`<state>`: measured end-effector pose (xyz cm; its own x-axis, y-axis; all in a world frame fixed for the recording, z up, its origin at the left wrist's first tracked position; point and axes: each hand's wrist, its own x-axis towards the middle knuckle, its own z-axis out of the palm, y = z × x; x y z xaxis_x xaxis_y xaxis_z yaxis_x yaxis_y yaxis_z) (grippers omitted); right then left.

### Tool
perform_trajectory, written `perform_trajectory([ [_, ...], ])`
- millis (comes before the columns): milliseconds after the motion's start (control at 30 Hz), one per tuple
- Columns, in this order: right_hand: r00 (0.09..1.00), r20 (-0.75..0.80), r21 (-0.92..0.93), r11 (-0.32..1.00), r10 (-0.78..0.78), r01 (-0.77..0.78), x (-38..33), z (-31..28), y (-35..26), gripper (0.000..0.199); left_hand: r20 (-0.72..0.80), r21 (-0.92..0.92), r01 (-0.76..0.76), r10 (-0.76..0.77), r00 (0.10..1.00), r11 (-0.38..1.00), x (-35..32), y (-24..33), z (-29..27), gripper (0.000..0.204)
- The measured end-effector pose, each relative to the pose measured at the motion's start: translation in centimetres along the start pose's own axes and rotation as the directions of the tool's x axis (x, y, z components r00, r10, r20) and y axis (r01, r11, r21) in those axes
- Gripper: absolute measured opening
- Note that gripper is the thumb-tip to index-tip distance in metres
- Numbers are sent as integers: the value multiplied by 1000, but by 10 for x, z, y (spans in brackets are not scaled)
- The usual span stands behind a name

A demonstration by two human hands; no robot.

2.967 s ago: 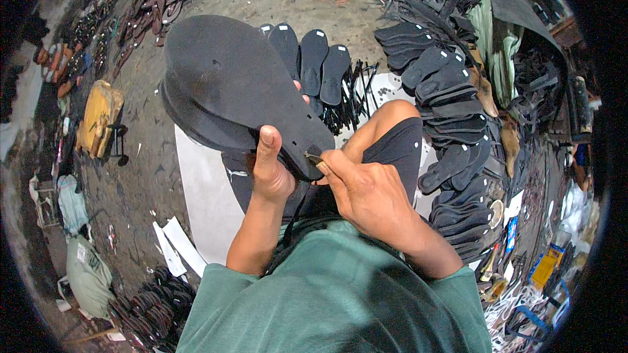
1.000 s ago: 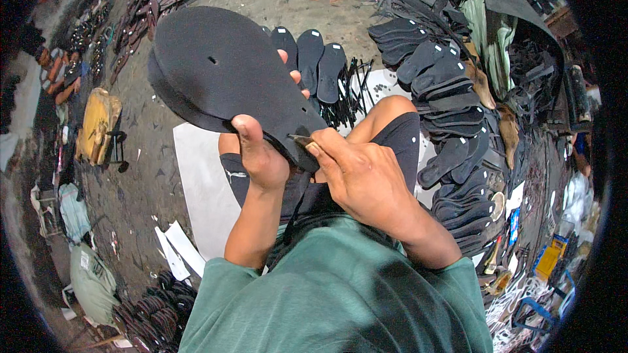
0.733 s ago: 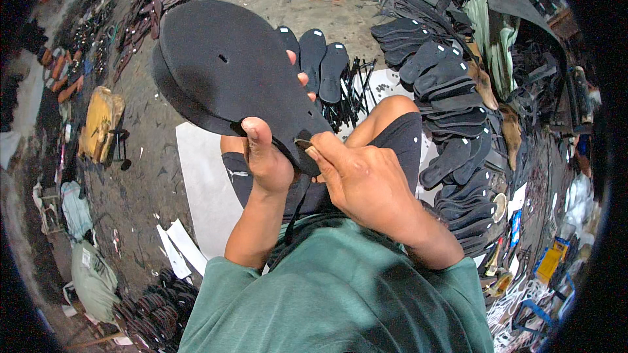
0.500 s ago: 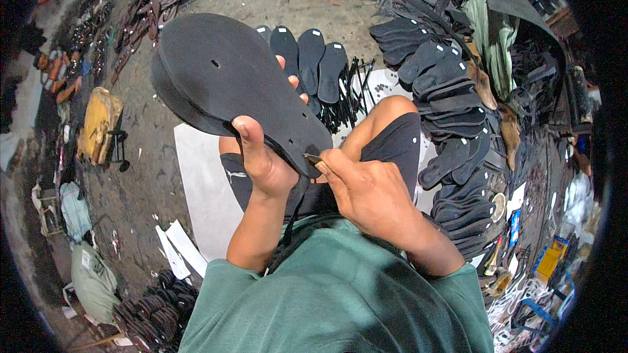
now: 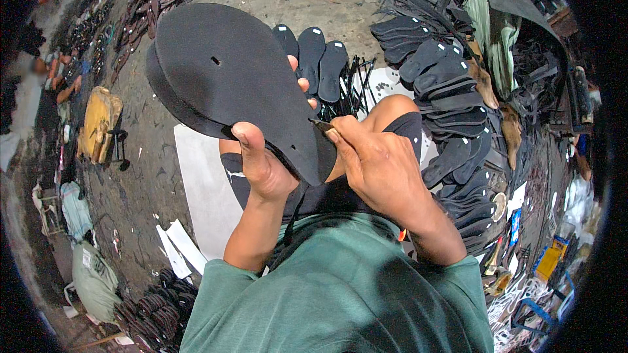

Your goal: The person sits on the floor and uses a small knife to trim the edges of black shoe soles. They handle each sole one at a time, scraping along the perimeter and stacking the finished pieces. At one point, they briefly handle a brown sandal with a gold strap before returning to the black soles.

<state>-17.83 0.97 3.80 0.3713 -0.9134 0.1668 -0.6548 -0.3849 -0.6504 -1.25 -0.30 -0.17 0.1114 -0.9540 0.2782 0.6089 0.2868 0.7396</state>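
My left hand [image 5: 265, 165] is wrapped round two black flip-flop soles [image 5: 229, 72], one lying over the other. Its thumb presses along the near edge, and its fingertips show past the far edge. Slots pierce the upper sole near the toe and the heel. Between the thumb and fingers of my right hand [image 5: 386, 163] is a thin, dark, pointed tool [image 5: 320, 124], whose exact kind I cannot make out. Its tip meets the sole's right edge, where a slot showed before. A black strap hangs below the heel end.
Loose black soles [image 5: 313, 59] and a bunch of black straps [image 5: 340, 104] lie ahead. Stacked soles [image 5: 451, 101] curve along the right. A yellow wooden block [image 5: 100, 124] stands at the left, and white sheets [image 5: 203, 176] are spread by my legs.
The tool's tip has moved from the heel end up to the sole's right edge, and my right hand shifted with it. The soles have tilted slightly in my left hand.
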Motion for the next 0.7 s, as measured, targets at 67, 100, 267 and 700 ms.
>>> perform_trajectory([
  [67,1000,-7,18,1000,15,-15,-3,1,-3,10,0,5,20,-20,1000,1000,-1,-1,1,97],
  [100,1000,-11,27,999,23,-23,-4,1,-4,10,-1,18,23,-23,1000,1000,-2,-1,2,98],
  [267,997,55,82,995,54,-58,4,-1,-4,9,-2,-38,5,-5,1000,999,1,-2,-3,96],
  [700,970,-142,186,968,197,-170,-1,10,22,16,-287,238,201,-129,949,950,79,-11,-99,71],
])
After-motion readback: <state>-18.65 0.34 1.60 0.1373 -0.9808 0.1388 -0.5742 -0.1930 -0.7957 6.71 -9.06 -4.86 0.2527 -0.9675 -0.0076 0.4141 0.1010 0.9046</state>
